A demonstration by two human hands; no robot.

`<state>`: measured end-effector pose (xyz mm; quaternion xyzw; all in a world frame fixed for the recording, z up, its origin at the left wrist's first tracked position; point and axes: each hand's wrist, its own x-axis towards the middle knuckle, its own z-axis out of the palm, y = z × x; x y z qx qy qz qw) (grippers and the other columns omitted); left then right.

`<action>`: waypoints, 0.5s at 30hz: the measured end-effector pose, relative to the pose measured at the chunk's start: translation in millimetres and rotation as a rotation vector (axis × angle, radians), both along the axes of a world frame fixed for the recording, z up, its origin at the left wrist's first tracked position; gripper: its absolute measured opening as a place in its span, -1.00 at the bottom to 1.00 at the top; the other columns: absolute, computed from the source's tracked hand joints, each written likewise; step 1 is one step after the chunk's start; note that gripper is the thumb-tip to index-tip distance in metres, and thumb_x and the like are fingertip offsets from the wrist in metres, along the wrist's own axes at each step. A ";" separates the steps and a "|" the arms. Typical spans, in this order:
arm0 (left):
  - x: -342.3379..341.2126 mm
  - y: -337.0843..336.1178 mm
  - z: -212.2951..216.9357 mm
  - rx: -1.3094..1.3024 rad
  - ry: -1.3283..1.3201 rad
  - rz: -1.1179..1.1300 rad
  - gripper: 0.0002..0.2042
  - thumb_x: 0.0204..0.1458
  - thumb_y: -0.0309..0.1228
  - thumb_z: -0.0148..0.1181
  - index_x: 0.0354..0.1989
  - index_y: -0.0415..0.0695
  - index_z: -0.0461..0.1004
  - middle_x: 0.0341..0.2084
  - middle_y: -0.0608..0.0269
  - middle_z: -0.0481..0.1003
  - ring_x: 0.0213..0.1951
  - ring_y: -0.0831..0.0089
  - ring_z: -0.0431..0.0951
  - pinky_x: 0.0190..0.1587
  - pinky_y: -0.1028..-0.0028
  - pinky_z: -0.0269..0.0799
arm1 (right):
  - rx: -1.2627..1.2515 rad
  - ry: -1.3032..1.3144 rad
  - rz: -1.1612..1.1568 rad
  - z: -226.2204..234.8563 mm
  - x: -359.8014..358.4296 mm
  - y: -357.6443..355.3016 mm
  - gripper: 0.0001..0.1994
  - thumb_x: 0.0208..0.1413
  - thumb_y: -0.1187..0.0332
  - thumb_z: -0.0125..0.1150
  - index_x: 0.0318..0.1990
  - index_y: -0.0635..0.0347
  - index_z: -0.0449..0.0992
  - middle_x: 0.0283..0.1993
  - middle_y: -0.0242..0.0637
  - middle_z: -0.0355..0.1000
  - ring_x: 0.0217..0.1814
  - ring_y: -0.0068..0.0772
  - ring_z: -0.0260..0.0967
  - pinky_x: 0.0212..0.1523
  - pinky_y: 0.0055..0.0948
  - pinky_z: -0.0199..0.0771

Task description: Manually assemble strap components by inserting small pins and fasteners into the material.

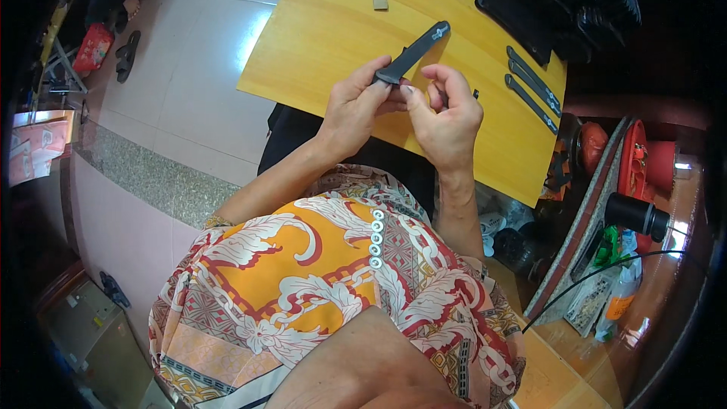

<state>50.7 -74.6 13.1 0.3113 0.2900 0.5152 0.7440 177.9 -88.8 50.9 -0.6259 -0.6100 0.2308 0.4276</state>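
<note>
Pinched between the thumb and fingers of the person's left hand (354, 102), a dark strap (418, 50) is held above the yellow table (310, 45), far end pointing away, seemingly to keep the near end within the other hand's reach. Beside that end, the right hand (450, 121) bends its fingers inward; a small dark thing (475, 94) shows past them, but from where I stand I cannot tell what it grasps. Three loose straps (531, 103) lie near the table's right edge, probably kept handy.
</note>
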 end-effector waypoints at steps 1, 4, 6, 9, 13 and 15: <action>-0.2 -0.8 1.2 -0.005 -0.061 -0.022 -0.62 0.11 -0.53 -0.18 0.11 -0.40 0.10 -0.21 0.03 0.40 -0.19 0.44 0.46 -0.10 0.47 0.44 | 0.137 -0.034 0.042 0.3 -1.3 1.0 -0.76 -0.21 0.56 0.21 -0.29 0.32 0.41 -0.45 -0.17 0.37 -0.54 -0.32 0.39 -0.50 -0.43 0.40; 3.0 -1.3 1.4 0.020 -0.050 -0.006 -0.65 0.13 -0.51 -0.18 0.10 -0.36 0.15 -0.18 0.07 0.39 -0.16 0.45 0.44 -0.08 0.45 0.42 | 0.329 -0.098 0.106 0.5 -4.6 7.4 -0.79 -0.22 0.57 0.19 -0.32 0.28 0.43 -0.44 -0.17 0.37 -0.52 -0.28 0.39 -0.51 -0.40 0.40; 0.4 -1.8 -2.1 0.077 -0.012 0.003 -0.65 0.14 -0.50 -0.17 0.09 -0.35 0.17 -0.17 0.08 0.39 -0.15 0.47 0.43 -0.09 0.48 0.41 | 0.430 -0.156 0.171 1.3 -6.5 11.8 -0.84 -0.21 0.57 0.15 -0.37 0.25 0.46 -0.42 -0.16 0.36 -0.48 -0.21 0.40 -0.50 -0.36 0.40; -5.2 -2.7 -0.4 0.228 0.138 -0.002 -0.66 0.14 -0.49 -0.17 0.09 -0.35 0.19 -0.14 0.11 0.38 -0.15 0.49 0.42 -0.12 0.52 0.39 | 0.425 -0.039 0.147 -5.4 -7.6 13.8 -0.91 -0.14 0.59 0.15 -0.41 0.31 0.46 -0.41 -0.17 0.36 -0.45 -0.28 0.37 -0.48 -0.45 0.37; -0.1 -2.8 6.1 0.519 0.496 0.085 -0.65 0.12 -0.52 -0.12 0.08 -0.38 0.17 -0.21 0.07 0.41 -0.24 0.50 0.44 -0.19 0.57 0.37 | 0.416 0.059 0.032 -0.9 -12.8 7.8 -0.96 -0.07 0.59 0.15 -0.42 0.36 0.46 -0.46 -0.21 0.33 -0.48 -0.37 0.32 -0.47 -0.53 0.31; 2.9 -3.2 17.2 0.644 0.599 0.134 -0.64 0.10 -0.53 -0.10 0.08 -0.38 0.17 -0.25 0.05 0.42 -0.28 0.48 0.46 -0.21 0.57 0.37 | 0.385 0.101 -0.020 3.0 -10.4 7.6 -0.97 -0.07 0.59 0.15 -0.43 0.35 0.46 -0.48 -0.23 0.32 -0.49 -0.38 0.30 -0.48 -0.52 0.30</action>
